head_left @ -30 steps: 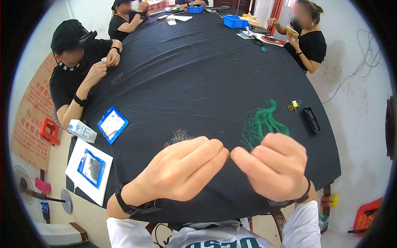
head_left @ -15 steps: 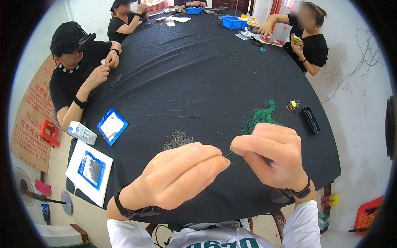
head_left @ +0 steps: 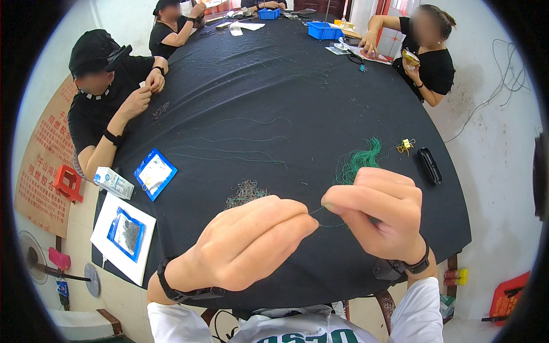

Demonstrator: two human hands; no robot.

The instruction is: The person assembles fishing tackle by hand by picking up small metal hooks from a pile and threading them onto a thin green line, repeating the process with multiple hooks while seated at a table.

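Near the front of the black-covered table, my left hand (head_left: 249, 246) is closed in a pinch, palm down. My right hand (head_left: 382, 212) is pinched too, just to its right. A thin green thread (head_left: 317, 210) runs across the small gap between the fingertips, with a loose loop hanging below. Whether my left fingers also grip something small is hidden. Beyond my left hand lies a pile of small dark wire pieces, apparently fish hooks (head_left: 246, 192). Behind my right hand spreads a bundle of green threads (head_left: 361, 160).
A yellow binder clip (head_left: 406, 146) and a black case (head_left: 429, 166) lie at right. Several single threads (head_left: 229, 153) stretch across the cloth. At left are a blue-edged packet (head_left: 155, 175), a carton (head_left: 114, 183) and a white board (head_left: 103, 243) bearing another packet. Co-workers sit around the table.
My right hand has shifted slightly up and to the right, widening the gap between the fingertips a little. My left hand has hardly moved.
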